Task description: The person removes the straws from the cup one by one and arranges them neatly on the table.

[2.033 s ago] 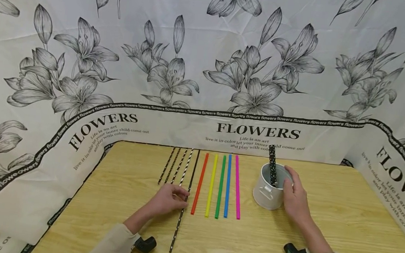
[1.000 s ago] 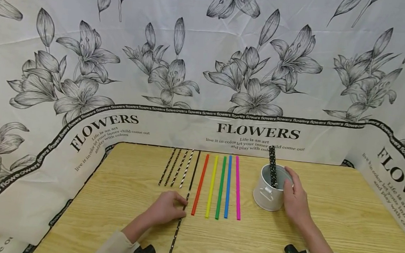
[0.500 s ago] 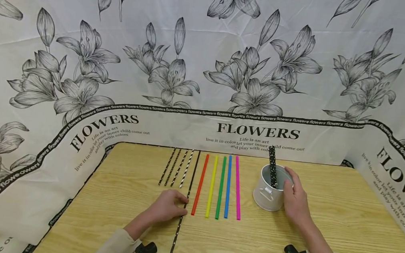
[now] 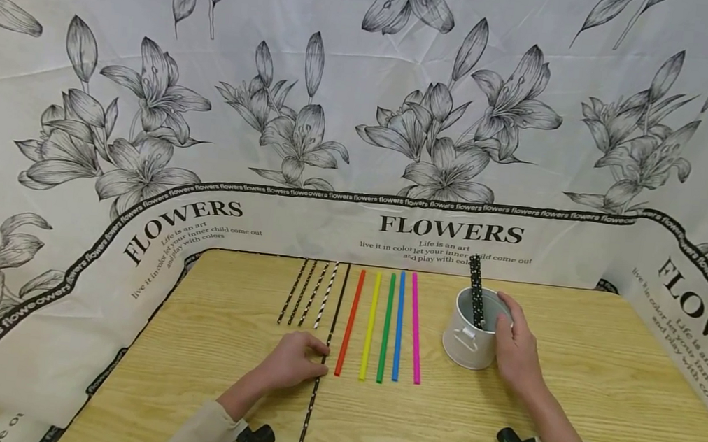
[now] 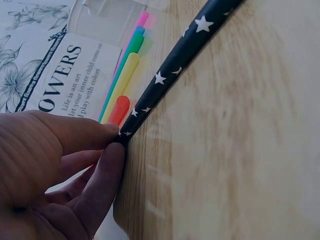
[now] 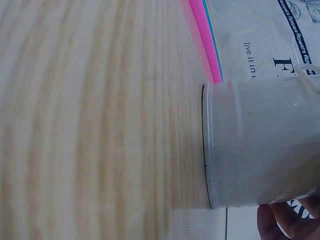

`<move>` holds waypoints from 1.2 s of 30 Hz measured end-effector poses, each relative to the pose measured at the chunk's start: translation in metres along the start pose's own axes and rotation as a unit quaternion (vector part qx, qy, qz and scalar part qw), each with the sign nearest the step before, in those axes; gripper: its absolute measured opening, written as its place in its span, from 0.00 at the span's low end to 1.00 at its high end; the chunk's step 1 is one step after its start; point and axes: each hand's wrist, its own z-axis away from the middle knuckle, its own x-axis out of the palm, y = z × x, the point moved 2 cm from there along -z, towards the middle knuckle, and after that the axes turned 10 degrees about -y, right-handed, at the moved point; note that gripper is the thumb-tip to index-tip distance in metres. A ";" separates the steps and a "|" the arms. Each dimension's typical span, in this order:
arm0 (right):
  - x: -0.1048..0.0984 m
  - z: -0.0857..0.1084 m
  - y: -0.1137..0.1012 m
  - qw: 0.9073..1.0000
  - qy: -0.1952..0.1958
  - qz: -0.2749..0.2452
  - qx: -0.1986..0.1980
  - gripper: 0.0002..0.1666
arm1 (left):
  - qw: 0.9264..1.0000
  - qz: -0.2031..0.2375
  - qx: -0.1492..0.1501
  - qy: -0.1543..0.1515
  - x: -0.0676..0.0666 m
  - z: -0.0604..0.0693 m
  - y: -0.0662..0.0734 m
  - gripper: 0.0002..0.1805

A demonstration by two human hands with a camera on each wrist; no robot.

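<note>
My left hand [image 4: 291, 364] pinches a black straw with white stars [image 4: 310, 414] between thumb and fingers; in the left wrist view the star straw [image 5: 160, 76] slants up from the fingertips of that hand [image 5: 65, 165]. My right hand [image 4: 518, 351] grips the right side of a white metal bucket [image 4: 471, 347], thumb at its rim. A black patterned straw or bundle [image 4: 476, 288] leans inside the bucket. In the right wrist view the bucket [image 6: 265, 145] fills the right side, with fingers [image 6: 285, 220] of my right hand below it.
Red [image 4: 350, 322], yellow [image 4: 370, 328], green [image 4: 386, 329], blue [image 4: 399, 327] and pink [image 4: 416, 328] straws lie in a row between the hands. Several black-and-white patterned straws [image 4: 308, 294] and a plain black one [image 4: 341, 297] lie left of them. Flowered cloth [image 4: 303, 223] surrounds the table [image 4: 437, 425].
Over the two seconds my left hand has come slightly toward the table's front with the star straw. My right hand and the bucket have hardly moved.
</note>
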 end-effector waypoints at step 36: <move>0.000 -0.002 0.005 1.000 0.005 -0.001 -0.002 0.30 | 0.997 0.072 0.005 -0.016 -0.024 -0.005 0.027 0.17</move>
